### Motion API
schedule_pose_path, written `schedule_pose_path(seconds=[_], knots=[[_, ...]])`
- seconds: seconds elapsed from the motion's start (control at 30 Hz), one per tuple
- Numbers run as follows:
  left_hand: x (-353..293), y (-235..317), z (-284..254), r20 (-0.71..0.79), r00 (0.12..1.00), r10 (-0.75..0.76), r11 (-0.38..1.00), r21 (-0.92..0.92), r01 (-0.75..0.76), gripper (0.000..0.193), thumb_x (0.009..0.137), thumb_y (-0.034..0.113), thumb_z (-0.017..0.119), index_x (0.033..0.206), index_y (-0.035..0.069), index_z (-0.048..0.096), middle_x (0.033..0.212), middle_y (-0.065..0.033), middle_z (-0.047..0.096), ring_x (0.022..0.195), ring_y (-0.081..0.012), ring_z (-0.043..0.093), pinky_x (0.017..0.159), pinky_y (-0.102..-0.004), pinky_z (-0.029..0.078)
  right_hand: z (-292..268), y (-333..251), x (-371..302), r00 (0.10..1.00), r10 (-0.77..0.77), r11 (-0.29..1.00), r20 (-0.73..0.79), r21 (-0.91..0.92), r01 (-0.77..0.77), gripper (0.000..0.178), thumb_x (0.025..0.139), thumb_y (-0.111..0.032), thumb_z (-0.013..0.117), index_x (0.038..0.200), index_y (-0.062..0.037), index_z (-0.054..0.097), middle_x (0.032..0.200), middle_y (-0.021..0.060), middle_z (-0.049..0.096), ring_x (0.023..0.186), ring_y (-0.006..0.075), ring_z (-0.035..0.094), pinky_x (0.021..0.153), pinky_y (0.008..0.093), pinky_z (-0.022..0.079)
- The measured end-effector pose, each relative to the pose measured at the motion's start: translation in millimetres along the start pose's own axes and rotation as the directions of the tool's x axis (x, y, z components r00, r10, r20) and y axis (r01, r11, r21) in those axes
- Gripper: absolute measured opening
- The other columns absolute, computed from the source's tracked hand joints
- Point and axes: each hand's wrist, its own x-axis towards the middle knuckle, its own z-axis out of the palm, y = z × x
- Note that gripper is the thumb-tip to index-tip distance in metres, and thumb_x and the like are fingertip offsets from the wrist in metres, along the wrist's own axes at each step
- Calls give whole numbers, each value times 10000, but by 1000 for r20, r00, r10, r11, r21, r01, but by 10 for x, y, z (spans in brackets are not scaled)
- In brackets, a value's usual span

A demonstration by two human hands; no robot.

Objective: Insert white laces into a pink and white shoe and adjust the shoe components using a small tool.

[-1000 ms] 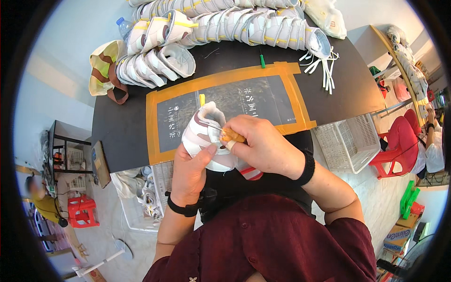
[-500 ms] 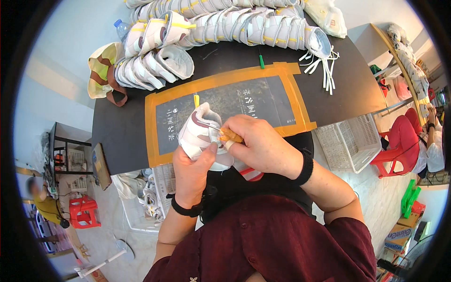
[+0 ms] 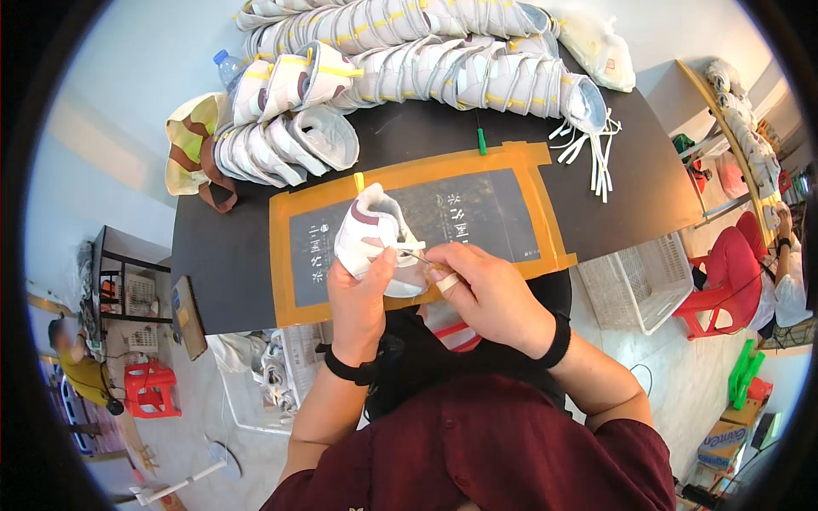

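My left hand (image 3: 358,311) grips a white and maroon shoe upper (image 3: 360,237) with a yellow heel tab, its thumb pressed on the front. In my right hand (image 3: 498,302) is an awl; its thin metal shaft (image 3: 417,256) meets the upper near my left thumb. The fingers hide its handle. A short white strip (image 3: 411,246) sticks out of the upper beside the shaft. Both hands work above the near edge of a dark mat (image 3: 486,213) bordered with orange tape.
Rows of nested shoe uppers (image 3: 477,81) line the table's back. White strips (image 3: 601,162) hang at their right end. A green-handled tool (image 3: 481,141) lies behind the mat. A bag (image 3: 189,157) stands left, a white crate (image 3: 635,285) right. Other people sit at both sides.
The awl has turned, and its wooden handle has gone out of sight inside my right hand. That hand has moved slightly right and down. A white strip now sticks out of the upper.
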Motion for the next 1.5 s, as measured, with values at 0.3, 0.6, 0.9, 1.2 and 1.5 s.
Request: schedule_pose_path(seconds=[0.3,0.6,0.9,1.2,1.5], knots=[[47,-8,66,-1,999,47,996,82,-47,218,911,58,642,1125,13,623,1038,-5,647,919,-69,584,822,-250,471,-95,-54,4,998,51,997,20,48,-52,213,958,-157,556,1154,-81,591,937,141,637,658,289,657,632,388,525],[35,-9,102,39,997,62,991,119,-66,194,913,63,641,1097,6,625,995,-3,644,877,-55,565,773,-235,466,-63,94,40,990,-131,991,-51,-11,130,191,941,-125,554,1121,-74,590,915,154,628,639,313,643,630,397,527],[52,-8,92,44,996,80,981,173,-86,206,918,80,649,1106,2,619,988,-5,645,865,-57,566,767,-238,472,-75,-172,45,995,-66,909,-76,-415,29,245,830,-86,640,1072,-112,613,810,87,559,689,283,635,586,373,526],[38,8,79,37,995,89,978,184,-94,202,914,59,628,1107,-1,635,982,-6,653,859,-56,571,754,-237,472,-49,-145,13,984,-176,848,-25,-511,138,469,779,-73,655,1241,-84,578,831,94,521,686,262,622,596,359,525],[109,3,49,135,987,86,911,391,-133,194,902,77,636,1075,-8,653,949,-37,674,854,-83,595,740,-268,489,-242,-208,45,982,-52,806,181,-573,148,508,832,-73,614,1329,-61,508,815,142,595,652,301,657,588,387,536]])
